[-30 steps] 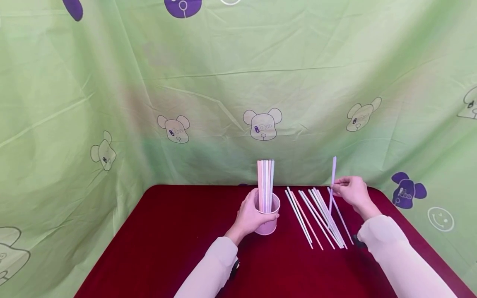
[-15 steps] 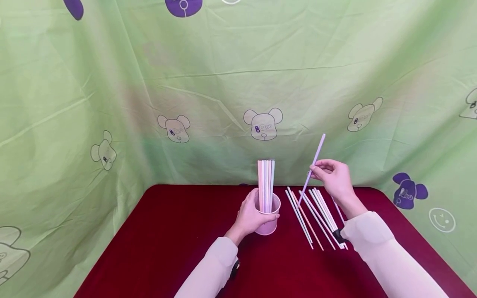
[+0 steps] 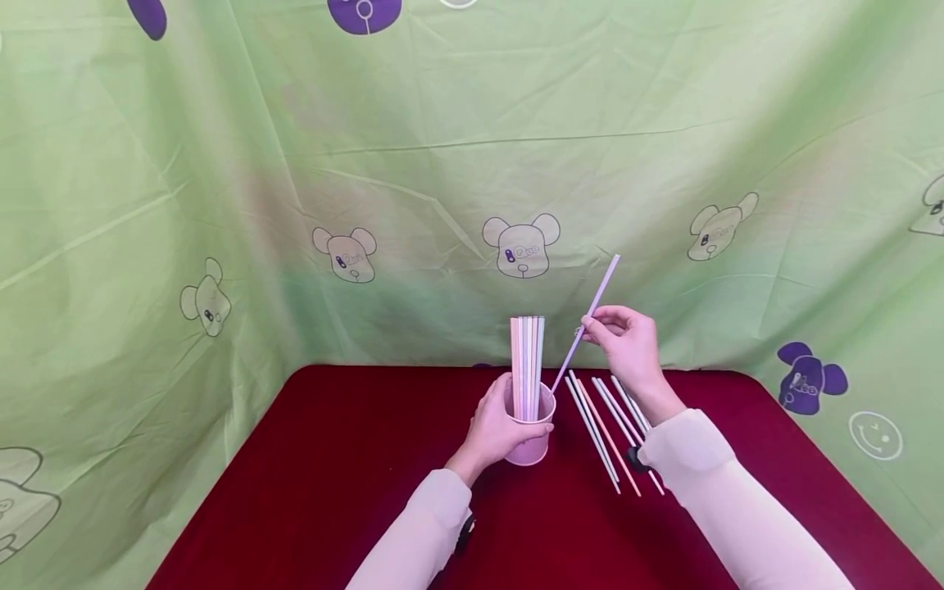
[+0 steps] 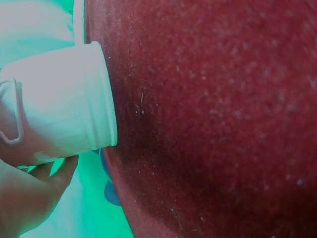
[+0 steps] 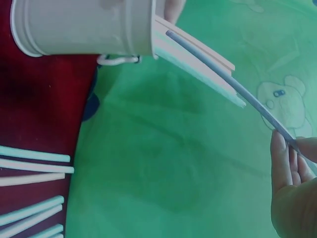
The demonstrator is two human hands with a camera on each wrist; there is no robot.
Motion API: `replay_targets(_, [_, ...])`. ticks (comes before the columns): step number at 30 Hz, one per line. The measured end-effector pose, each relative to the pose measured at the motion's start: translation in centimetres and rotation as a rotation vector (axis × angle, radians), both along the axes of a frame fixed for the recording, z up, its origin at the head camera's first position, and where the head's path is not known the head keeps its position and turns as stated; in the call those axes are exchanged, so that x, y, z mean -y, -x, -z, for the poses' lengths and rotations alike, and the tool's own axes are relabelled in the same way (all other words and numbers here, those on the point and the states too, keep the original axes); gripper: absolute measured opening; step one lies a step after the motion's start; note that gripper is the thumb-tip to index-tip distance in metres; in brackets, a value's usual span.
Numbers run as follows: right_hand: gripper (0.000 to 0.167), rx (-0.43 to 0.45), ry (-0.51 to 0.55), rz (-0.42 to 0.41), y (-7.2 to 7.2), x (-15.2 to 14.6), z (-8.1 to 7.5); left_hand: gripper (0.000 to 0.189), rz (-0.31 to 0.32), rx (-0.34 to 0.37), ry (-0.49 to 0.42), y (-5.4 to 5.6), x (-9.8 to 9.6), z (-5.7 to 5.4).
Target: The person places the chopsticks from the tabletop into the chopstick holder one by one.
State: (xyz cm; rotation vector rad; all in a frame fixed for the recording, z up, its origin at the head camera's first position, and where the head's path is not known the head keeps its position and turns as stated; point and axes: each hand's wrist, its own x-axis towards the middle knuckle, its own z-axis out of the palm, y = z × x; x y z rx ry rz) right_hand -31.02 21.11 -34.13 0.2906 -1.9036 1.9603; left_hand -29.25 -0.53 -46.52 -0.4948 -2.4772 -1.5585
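Note:
My left hand [image 3: 492, 426] grips the side of a pale pink cup [image 3: 527, 452], which stands upright on the table. A bundle of pastel straws [image 3: 527, 360] stands in it, the tops well above the rim. My right hand [image 3: 630, 344] pinches a purple straw [image 3: 601, 291] between thumb and fingers, tilted with its lower end at the cup's right rim. In the right wrist view the lower tip of that purple straw [image 5: 247, 99] shows just above the mouth, beside the bundle. A wire handle [image 4: 17, 111] shows on the cup in the left wrist view.
Several loose straws, among them an orange straw [image 3: 609, 438], lie side by side on the dark red table [image 3: 332, 475] right of the cup. My right forearm hides some of them. A green patterned curtain [image 3: 413, 180] hangs behind the table.
My right hand has lifted the purple straw from the loose straws at the right and carried it left to the cup, tilting it. My left hand and the cup have stayed put.

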Motion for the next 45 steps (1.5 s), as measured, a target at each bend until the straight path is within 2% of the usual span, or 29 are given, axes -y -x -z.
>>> replay_targets(6, [0.025,0.006,-0.114,0.038,0.2,0.8,1.2,0.086,0.004,0.001,-0.002,0.0,-0.1,0.0])
replay_targets(11, [0.023,0.011,-0.166,0.044,0.6,1.0,2.5,0.086,0.015,0.002,-0.017,0.0,0.0,-0.1])
replay_targets(23, [0.022,0.035,-0.307,0.020,0.9,1.9,5.2,0.087,0.003,-0.008,0.015,0.1,0.0,0.0])
replay_targets(27, [0.018,0.013,-0.348,0.014,0.7,2.5,5.8,0.088,0.008,-0.005,0.007,0.2,0.0,0.0])
replay_targets(33, [0.014,-0.013,-0.431,0.049,1.1,3.1,7.0,0.088,-0.011,-0.003,0.036,0.2,0.1,-0.1])
replay_targets(37, [0.013,-0.024,-0.447,0.074,1.1,3.2,7.8,0.089,-0.011,-0.020,0.040,0.1,0.0,0.0])
replay_targets(41, [0.013,-0.011,-0.420,0.063,1.1,3.4,8.4,0.089,-0.011,-0.033,0.046,0.1,0.0,0.1])
replay_targets(45, [0.013,-0.003,-0.416,0.027,0.1,4.0,7.8,0.088,-0.018,-0.028,0.052,0.1,0.1,0.0])
